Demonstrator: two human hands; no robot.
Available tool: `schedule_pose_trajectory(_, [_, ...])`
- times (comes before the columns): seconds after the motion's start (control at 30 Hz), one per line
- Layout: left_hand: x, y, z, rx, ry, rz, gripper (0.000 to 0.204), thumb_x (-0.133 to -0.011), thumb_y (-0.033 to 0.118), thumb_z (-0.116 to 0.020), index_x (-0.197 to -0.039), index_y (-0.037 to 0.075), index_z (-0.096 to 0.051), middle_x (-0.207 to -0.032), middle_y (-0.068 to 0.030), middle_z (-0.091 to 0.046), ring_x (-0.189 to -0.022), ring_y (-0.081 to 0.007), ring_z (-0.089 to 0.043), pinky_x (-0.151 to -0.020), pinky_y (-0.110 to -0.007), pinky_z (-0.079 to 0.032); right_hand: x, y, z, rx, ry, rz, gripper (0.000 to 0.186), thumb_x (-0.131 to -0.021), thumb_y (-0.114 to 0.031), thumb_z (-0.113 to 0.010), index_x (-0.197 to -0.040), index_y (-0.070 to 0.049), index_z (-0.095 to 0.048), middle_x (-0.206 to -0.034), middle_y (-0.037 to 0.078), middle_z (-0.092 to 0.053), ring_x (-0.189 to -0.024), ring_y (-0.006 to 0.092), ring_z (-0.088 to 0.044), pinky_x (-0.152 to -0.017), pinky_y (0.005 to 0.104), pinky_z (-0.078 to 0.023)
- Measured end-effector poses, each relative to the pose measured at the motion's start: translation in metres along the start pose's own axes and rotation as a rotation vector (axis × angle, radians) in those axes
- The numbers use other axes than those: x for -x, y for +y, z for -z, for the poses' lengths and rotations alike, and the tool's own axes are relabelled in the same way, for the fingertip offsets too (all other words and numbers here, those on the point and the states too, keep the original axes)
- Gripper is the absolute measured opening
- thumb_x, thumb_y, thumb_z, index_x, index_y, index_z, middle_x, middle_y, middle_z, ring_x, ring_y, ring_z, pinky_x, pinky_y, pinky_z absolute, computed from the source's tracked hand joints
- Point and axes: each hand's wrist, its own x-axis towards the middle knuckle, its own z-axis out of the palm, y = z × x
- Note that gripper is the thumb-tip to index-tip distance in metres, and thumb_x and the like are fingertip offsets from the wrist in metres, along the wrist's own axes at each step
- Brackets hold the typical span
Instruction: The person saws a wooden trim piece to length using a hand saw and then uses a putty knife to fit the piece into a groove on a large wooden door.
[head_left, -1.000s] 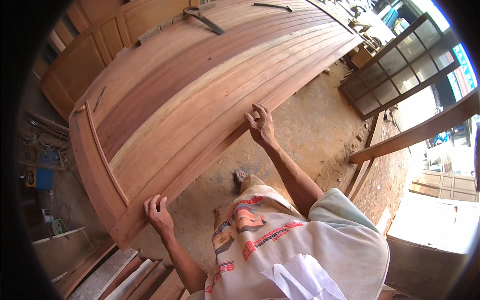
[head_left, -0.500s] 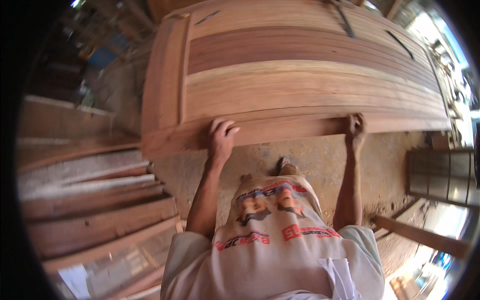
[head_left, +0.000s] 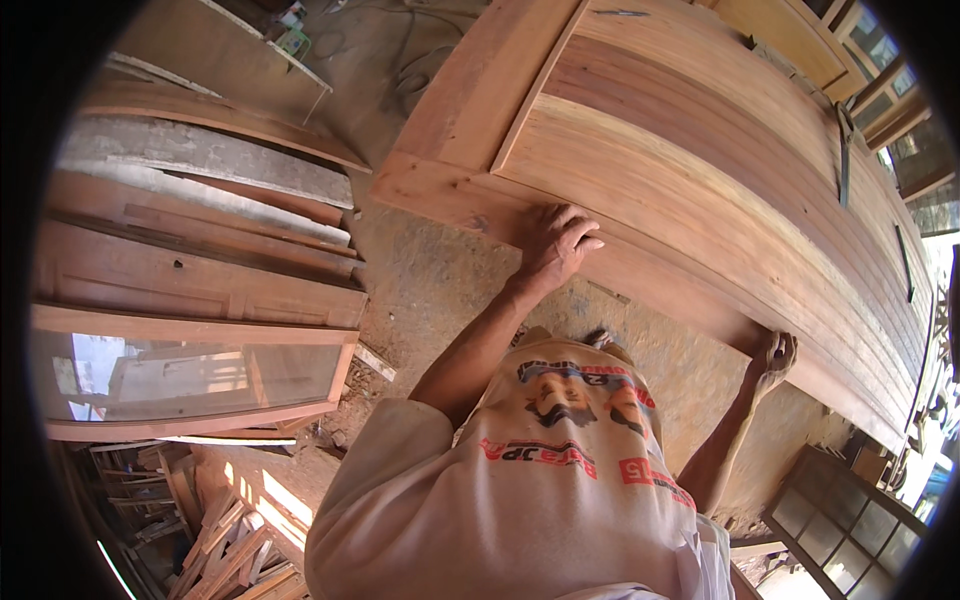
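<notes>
A large wooden door (head_left: 680, 190) with lengthwise boards and a raised frame lies flat in front of me, slanting from upper left to lower right. My left hand (head_left: 560, 245) grips its near edge towards the left corner, fingers curled over the top. Farther along that edge, my right hand (head_left: 773, 360) is closed around it, with the fingers bent. What lies under the edge is hidden. On the door's surface rest a thin dark pencil-like piece (head_left: 620, 13), a long dark tool (head_left: 844, 155) and a narrow dark strip (head_left: 905, 262).
Stacked wooden doors and boards (head_left: 200, 270) fill the left side, one door having a glass pane (head_left: 220, 375). Scrap wood (head_left: 225, 530) lies lower left. A gridded glass-paned frame (head_left: 840, 520) stands at lower right. Cables (head_left: 410, 60) lie on the floor at the top.
The view has swung left, so the door appears more slanted and farther right. More of the stacked wood shows. Both hands keep their hold on the edge.
</notes>
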Motion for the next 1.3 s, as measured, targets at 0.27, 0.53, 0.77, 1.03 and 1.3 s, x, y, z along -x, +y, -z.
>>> schedule_pose_trajectory(0.27, [-0.02, 0.001, -0.023, 0.321, -0.075, 0.06, 0.024, -0.083, 0.015, -0.087, -0.1, 0.005, -0.074, -0.101, -0.0125, -0.068, -0.095, -0.0336, -0.066, -0.086, -0.046, -0.053, 0.004, 0.063, 0.003, -0.487, 0.01, 0.084, 0.035, -0.108, -0.008, -0.063, -0.14, 0.0, -0.05, -0.123, 0.012, -0.064, -0.103, 0.0195, -0.065, -0.085, 0.0286, -0.056])
schedule_pose_trajectory(0.53, [-0.011, -0.002, -0.009, -0.034, -0.105, -0.058, 0.026, -0.092, 0.02, -0.081, -0.11, 0.003, -0.073, -0.112, -0.0136, -0.067, -0.106, -0.0361, -0.065, -0.091, -0.049, -0.05, 0.006, -0.046, 0.0, 0.07, 0.053, -0.109, 0.05, -0.094, -0.021, -0.074, -0.138, -0.001, -0.063, -0.156, 0.023, -0.05, -0.141, 0.0468, -0.048, -0.116, 0.0511, -0.045])
schedule_pose_trajectory(0.77, [-0.011, -0.005, -0.016, 0.012, -0.086, -0.078, 0.022, -0.092, 0.019, -0.082, -0.108, 0.007, -0.072, -0.107, -0.0114, -0.067, -0.105, -0.036, -0.063, -0.09, -0.051, -0.049, 0.013, -0.045, 0.006, 0.04, 0.062, -0.136, 0.052, -0.097, -0.025, -0.072, -0.141, -0.001, -0.061, -0.159, 0.022, -0.048, -0.146, 0.0428, -0.045, -0.12, 0.049, -0.042])
schedule_pose_trajectory(1.03, [-0.008, -0.021, -0.022, 0.073, -0.092, -0.071, 0.024, -0.091, 0.015, -0.082, -0.109, 0.003, -0.071, -0.109, -0.0142, -0.066, -0.105, -0.0364, -0.063, -0.09, -0.05, -0.05, 0.015, -0.053, 0.004, 0.026, 0.059, -0.131, 0.052, -0.098, -0.024, -0.072, -0.141, 0.001, -0.06, -0.159, 0.023, -0.047, -0.146, 0.0435, -0.044, -0.121, 0.0494, -0.041])
schedule_pose_trajectory(1.3, [-0.006, -0.007, -0.022, 0.121, -0.12, -0.031, 0.024, -0.092, 0.012, -0.08, -0.11, -0.001, -0.07, -0.111, -0.0182, -0.064, -0.105, -0.0378, -0.063, -0.09, -0.049, -0.052, 0.013, -0.045, 0.006, 0.006, 0.048, -0.144, 0.054, -0.096, -0.022, -0.074, -0.143, 0.0, -0.058, -0.16, 0.021, -0.045, -0.147, 0.0436, -0.042, -0.121, 0.0501, -0.041])
